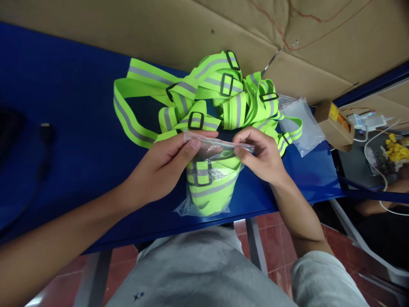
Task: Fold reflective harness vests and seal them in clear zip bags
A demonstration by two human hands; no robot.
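Observation:
A clear zip bag (213,187) stands near the front edge of the blue table, with a rolled lime-green reflective strap (214,192) and its black buckle inside. My left hand (171,162) pinches the left end of the bag's zip strip between thumb and fingers. At the strip's right end, my right hand (260,155) grips it with thumb and forefinger. Just behind both hands lies a heap of loose lime-green reflective straps (191,89) with grey stripes and several black buckles.
Flat clear bags (303,128) lie right of the heap, beside a small cardboard box (334,123). A dark cable (46,140) runs along the left of the blue table (79,106). Brown board (143,25) stands behind. Another person's arm (383,196) shows at far right.

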